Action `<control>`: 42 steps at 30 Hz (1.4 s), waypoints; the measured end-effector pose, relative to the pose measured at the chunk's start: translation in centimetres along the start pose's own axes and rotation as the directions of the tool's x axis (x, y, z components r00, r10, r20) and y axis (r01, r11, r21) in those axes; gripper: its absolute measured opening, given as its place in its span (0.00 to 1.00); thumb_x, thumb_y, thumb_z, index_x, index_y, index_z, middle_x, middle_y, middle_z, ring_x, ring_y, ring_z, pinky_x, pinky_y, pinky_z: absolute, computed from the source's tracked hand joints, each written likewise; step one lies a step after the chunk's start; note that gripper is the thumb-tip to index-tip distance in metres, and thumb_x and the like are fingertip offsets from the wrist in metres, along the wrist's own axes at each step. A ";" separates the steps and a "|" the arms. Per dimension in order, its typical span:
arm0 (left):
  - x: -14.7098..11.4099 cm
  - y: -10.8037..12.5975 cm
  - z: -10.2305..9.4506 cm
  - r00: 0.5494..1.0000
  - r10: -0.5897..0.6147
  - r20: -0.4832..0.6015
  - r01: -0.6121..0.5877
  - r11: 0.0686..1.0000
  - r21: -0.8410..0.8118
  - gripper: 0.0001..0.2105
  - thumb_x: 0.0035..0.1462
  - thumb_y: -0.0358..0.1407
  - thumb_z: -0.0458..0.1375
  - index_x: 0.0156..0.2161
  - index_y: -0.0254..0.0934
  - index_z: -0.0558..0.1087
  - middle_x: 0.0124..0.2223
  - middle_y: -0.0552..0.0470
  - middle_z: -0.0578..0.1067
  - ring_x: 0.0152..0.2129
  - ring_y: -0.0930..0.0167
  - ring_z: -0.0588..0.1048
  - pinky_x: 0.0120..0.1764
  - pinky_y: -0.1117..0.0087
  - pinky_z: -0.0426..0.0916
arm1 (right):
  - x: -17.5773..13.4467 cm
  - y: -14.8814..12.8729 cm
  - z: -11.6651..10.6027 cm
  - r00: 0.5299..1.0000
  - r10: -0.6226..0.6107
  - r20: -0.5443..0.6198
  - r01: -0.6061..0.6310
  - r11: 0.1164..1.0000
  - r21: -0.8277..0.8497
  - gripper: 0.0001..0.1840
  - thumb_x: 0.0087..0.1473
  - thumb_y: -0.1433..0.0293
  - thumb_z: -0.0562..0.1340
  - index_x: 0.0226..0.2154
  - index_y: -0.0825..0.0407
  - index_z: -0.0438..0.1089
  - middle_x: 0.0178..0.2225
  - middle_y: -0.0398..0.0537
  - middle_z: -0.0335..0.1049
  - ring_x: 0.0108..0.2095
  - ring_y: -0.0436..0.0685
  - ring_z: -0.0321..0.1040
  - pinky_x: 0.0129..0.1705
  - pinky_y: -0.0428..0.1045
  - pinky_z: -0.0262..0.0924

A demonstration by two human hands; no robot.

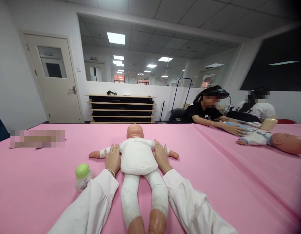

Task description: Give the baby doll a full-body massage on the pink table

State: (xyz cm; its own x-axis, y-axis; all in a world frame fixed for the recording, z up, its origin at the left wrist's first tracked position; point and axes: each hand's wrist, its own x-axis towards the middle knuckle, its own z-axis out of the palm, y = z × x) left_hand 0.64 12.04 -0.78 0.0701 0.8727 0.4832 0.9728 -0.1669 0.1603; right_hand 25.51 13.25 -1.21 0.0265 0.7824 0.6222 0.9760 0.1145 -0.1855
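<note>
A baby doll (138, 157) with a white cloth body lies stretched out in front of me, its bald head (135, 131) away from me and its legs towards me. No facial features show on the head. My left hand (113, 157) rests over the doll's arm on the left, beside the torso, fingers extended and slightly apart. On the other side, my right hand (162, 156) lies against the torso and over the other arm, its fingers also stretched out. Neither hand is closed around anything. A bottle with a green cap (82, 177) stands left of my left forearm.
A pink cloth (204, 182) covers the table. At the right, a person (204, 109) touches another doll (265, 138), with a second person (257, 104) behind. A yellowish bottle (269, 123) stands there. A blurred-out item (38, 138) lies at the far left.
</note>
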 end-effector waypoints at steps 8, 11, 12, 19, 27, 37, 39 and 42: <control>0.2 0.4 -0.3 0.948 0.308 -0.078 -0.314 0.945 -0.089 0.26 0.58 0.32 0.42 0.62 0.37 0.43 0.63 0.48 0.50 0.59 0.66 0.48 0.56 0.52 0.46 | 0.1 -1.0 -1.2 0.959 -0.268 0.092 0.256 0.959 0.125 0.26 0.58 0.71 0.44 0.59 0.51 0.43 0.61 0.48 0.42 0.61 0.53 0.40 0.60 0.59 0.35; 0.2 0.2 -0.4 0.917 0.392 -0.073 -0.399 0.898 -0.187 0.26 0.58 0.33 0.44 0.61 0.42 0.44 0.63 0.51 0.50 0.59 0.68 0.49 0.56 0.57 0.47 | 0.1 -1.1 -1.5 0.912 -0.364 0.187 0.325 0.922 0.211 0.24 0.59 0.69 0.43 0.58 0.49 0.48 0.60 0.45 0.45 0.61 0.52 0.40 0.61 0.58 0.36; 0.3 0.1 -0.3 0.909 0.413 -0.060 -0.416 0.882 -0.222 0.26 0.58 0.33 0.44 0.61 0.44 0.45 0.63 0.52 0.50 0.59 0.69 0.50 0.56 0.58 0.48 | 0.1 -1.1 -1.6 0.899 -0.381 0.217 0.331 0.915 0.232 0.23 0.59 0.68 0.42 0.58 0.49 0.49 0.60 0.45 0.46 0.61 0.52 0.40 0.61 0.58 0.36; 0.4 -0.1 0.0 0.938 0.344 0.048 -0.320 0.910 -0.262 0.23 0.59 0.34 0.43 0.60 0.43 0.50 0.63 0.50 0.49 0.59 0.68 0.49 0.56 0.57 0.49 | 0.2 -1.5 -1.3 0.905 -0.271 0.327 0.241 0.962 0.131 0.25 0.59 0.68 0.42 0.59 0.52 0.46 0.61 0.48 0.41 0.61 0.55 0.37 0.60 0.61 0.38; 0.0 -0.1 0.6 0.999 0.012 -0.048 -0.013 1.000 -0.009 0.24 0.57 0.28 0.40 0.60 0.28 0.51 0.61 0.39 0.54 0.58 0.62 0.52 0.55 0.51 0.48 | -0.2 -1.5 -0.6 0.991 -0.058 0.122 0.057 0.998 0.015 0.27 0.57 0.74 0.43 0.58 0.62 0.46 0.60 0.60 0.43 0.61 0.59 0.41 0.59 0.61 0.42; 0.2 0.0 -0.7 0.890 0.451 0.062 -0.430 0.878 -0.213 0.24 0.60 0.36 0.43 0.61 0.45 0.48 0.62 0.52 0.52 0.59 0.70 0.50 0.57 0.58 0.46 | -0.8 -2.8 -3.6 0.832 -0.554 0.036 0.517 0.797 0.312 0.20 0.59 0.72 0.47 0.54 0.55 0.58 0.55 0.48 0.57 0.56 0.52 0.53 0.58 0.46 0.49; 0.3 0.1 -0.4 0.909 0.411 0.074 -0.388 0.897 -0.210 0.24 0.59 0.36 0.43 0.61 0.44 0.47 0.62 0.51 0.51 0.59 0.69 0.50 0.56 0.57 0.47 | -0.7 -2.9 -3.5 0.862 -0.507 0.010 0.472 0.809 0.350 0.19 0.59 0.71 0.48 0.52 0.55 0.60 0.54 0.47 0.60 0.54 0.51 0.56 0.55 0.43 0.52; 0.3 0.1 -0.2 0.935 0.345 0.088 -0.324 0.927 -0.189 0.24 0.59 0.37 0.43 0.61 0.43 0.47 0.63 0.50 0.50 0.59 0.67 0.50 0.55 0.54 0.48 | -0.6 -3.0 -3.2 0.892 -0.451 0.010 0.418 0.833 0.363 0.19 0.59 0.69 0.49 0.51 0.53 0.62 0.52 0.46 0.62 0.53 0.51 0.58 0.54 0.42 0.54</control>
State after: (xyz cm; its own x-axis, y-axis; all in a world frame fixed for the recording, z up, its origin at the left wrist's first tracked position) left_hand 0.71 12.15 -0.46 0.4204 0.7985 0.4309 0.8374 -0.5243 0.1547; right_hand 23.24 10.54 1.40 -0.4190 0.6523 0.6317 0.7455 0.6442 -0.1708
